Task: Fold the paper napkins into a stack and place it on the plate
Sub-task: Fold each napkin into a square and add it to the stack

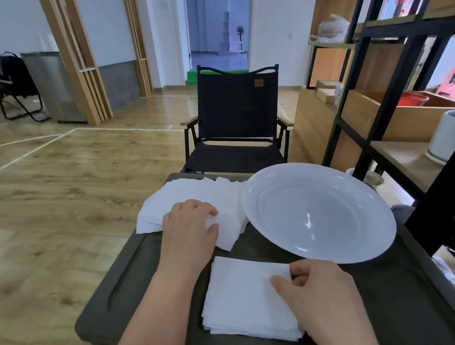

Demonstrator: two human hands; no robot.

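- The left hand (190,224) is pinching the top sheet of the loose pile of unfolded white paper napkins (193,197) between thumb and curled fingers, probably to peel one sheet free for folding.
- The right hand (317,292) is resting on the neat square stack of folded white paper napkins (248,299), its fingers curled and nipping the stack's far right corner, seemingly to keep the layers squared.
- The folded stack is lying on the dark grey tray-like surface (399,303), nearest the person, just short of the wide round white plastic plate (319,212), which is not yet holding anything.
- The loose pile is sitting at the far left, its left edge overhanging the surface's rim above the wooden floor (60,188); a careless tug could be sliding sheets off there.
- The plate's near rim is lying just beyond the stack, so the lift onto it is looking short and unobstructed.
- A black folding chair (235,114) is standing beyond the surface, and a black-framed wooden shelf unit (385,102) is crowding the right side, leaving less elbow room there.
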